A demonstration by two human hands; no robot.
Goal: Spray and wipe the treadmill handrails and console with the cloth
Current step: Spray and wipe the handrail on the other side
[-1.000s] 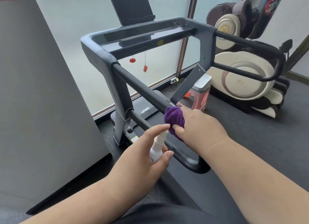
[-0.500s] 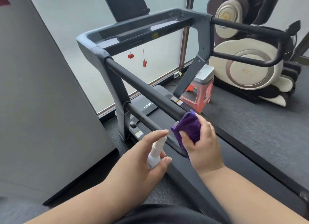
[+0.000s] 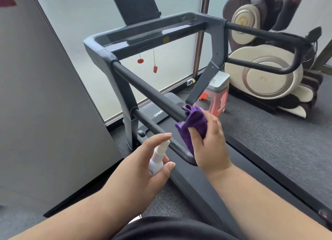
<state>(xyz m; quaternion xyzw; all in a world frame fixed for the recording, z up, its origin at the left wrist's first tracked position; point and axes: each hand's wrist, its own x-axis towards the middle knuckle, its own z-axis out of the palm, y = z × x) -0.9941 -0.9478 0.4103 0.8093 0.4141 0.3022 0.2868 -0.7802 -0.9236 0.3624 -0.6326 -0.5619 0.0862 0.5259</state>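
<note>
1. Frosted glass panels (image 3: 80, 33) are standing behind the treadmill, dark carpet (image 3: 269, 132) is lying beneath it, and a massage chair (image 3: 265, 73) is sitting at far right.
2. The right hand (image 3: 212, 144) is gripping the purple cloth (image 3: 195, 122), thumb over the fabric, pressing it onto the near end of the left handrail (image 3: 149, 94).
3. The left hand (image 3: 143, 169) is curling around a small white spray bottle (image 3: 158, 159), forefinger resting on its nozzle, just beside the rail.
4. The console (image 3: 154, 34) is sitting well beyond both hands.
</note>
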